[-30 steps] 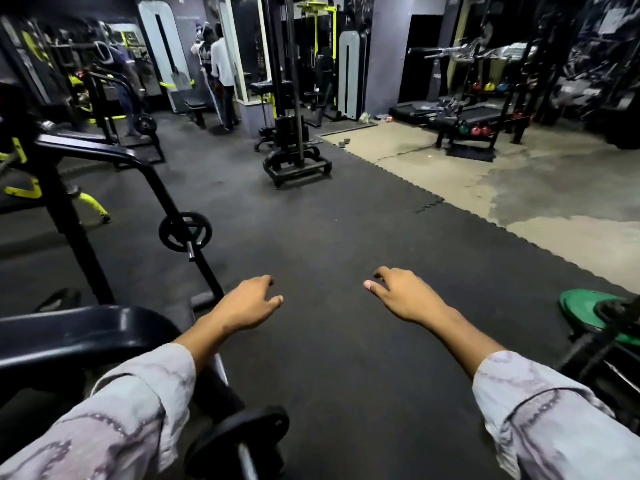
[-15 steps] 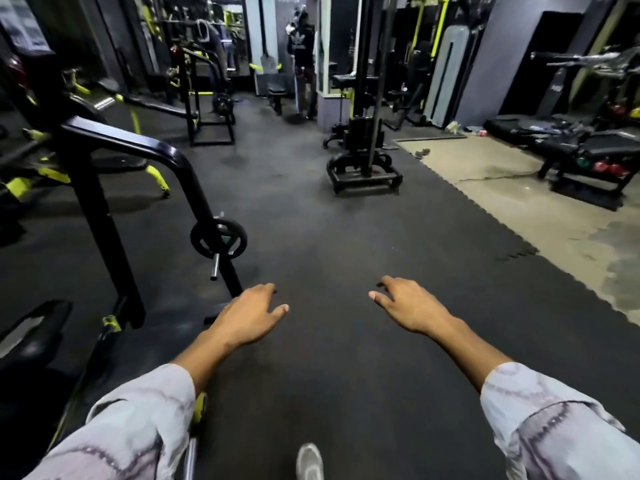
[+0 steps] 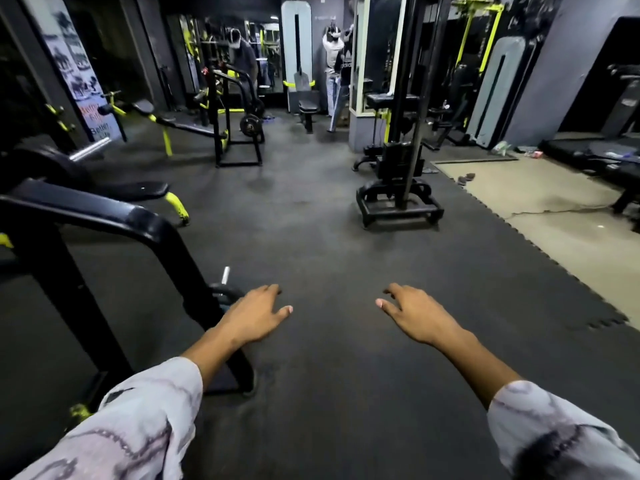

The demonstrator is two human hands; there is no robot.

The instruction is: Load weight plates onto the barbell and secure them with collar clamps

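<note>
My left hand [image 3: 254,315] and my right hand [image 3: 414,315] hang out in front of me over the black rubber floor, palms down, fingers loosely spread, holding nothing. A small black weight plate [image 3: 225,294] on a chrome peg [image 3: 225,275] of the black rack [image 3: 145,226] shows just left of my left hand, partly hidden by it. Farther off, a black plate [image 3: 250,125] hangs on a rack near the back wall. A chrome bar end [image 3: 89,149] pokes out at the far left. No collar clamp is visible.
A cable machine base [image 3: 398,206] stands ahead on the right. Benches with yellow legs [image 3: 173,128] line the left. Bare concrete floor [image 3: 568,230] lies right of the mat edge. Two people [image 3: 337,60] stand near the back mirror.
The view has swung left and moved forward. The rack's small plate now sits right beside my left hand, and the cable machine has shifted rightward. Both hands stay empty and outstretched.
</note>
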